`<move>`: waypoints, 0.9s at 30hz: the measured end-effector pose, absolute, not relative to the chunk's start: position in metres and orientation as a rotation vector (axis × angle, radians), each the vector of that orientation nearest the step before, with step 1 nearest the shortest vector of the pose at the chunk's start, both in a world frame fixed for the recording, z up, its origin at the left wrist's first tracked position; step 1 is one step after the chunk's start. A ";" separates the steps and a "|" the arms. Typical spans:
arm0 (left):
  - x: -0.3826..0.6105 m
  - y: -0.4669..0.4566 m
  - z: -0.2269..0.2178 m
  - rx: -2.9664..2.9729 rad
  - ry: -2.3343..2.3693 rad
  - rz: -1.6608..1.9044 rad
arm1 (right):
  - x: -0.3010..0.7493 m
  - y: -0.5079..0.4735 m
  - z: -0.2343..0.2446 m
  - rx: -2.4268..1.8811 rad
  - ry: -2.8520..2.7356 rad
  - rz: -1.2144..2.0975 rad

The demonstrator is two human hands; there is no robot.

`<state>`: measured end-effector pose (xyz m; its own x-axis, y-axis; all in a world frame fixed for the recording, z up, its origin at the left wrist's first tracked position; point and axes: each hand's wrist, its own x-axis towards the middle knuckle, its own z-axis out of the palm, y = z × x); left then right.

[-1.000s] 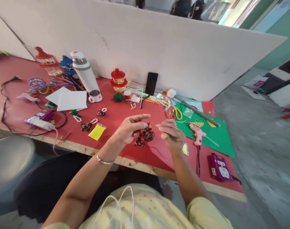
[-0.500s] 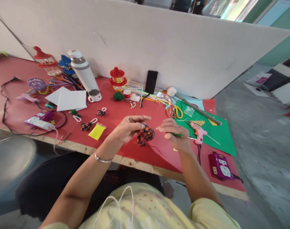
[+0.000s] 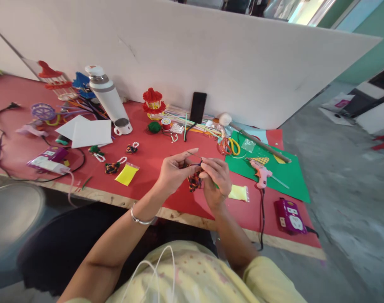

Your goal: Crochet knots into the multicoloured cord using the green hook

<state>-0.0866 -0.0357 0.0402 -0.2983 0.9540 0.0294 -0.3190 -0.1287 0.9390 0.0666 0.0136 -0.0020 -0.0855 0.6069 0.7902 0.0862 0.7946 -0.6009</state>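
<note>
In the middle of the head view, my left hand (image 3: 173,171) pinches dark multicoloured yarn work (image 3: 195,180) between thumb and fingers. The yarn hangs in a bunch below the fingertips, partly covered by both hands. My right hand (image 3: 216,179) meets it from the right, its fingers closed around a slim crochet hook with a green grip (image 3: 216,185). Most of that hook is hidden by the hand. A thin strand stretches near the left fingertips. To the left lie small yarn pieces with white bead loops (image 3: 112,168) and a yellow packet (image 3: 126,174).
A pink glue gun (image 3: 262,173) and scissors (image 3: 233,147) lie around the green sheet (image 3: 293,185). A purple extension box (image 3: 289,216) sits at the right edge. Behind stand a phone (image 3: 198,107), a red craft lantern (image 3: 153,103) and a white flask (image 3: 108,94). Another yellow packet (image 3: 238,193) lies beside my right hand.
My right hand has moved left with the crochet hook and now meets my left hand at the yarn work. The yellow packet on the right has come into fuller view.
</note>
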 end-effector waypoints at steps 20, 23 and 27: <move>-0.117 -0.038 0.058 0.797 1.083 1.354 | 0.095 0.078 0.039 -0.198 -1.882 1.448; -0.116 -0.036 0.058 0.818 1.106 1.399 | 0.099 0.082 0.048 -0.173 -1.960 1.436; -0.113 -0.033 0.058 0.823 1.162 1.472 | 0.102 0.083 0.053 -0.184 -2.049 1.351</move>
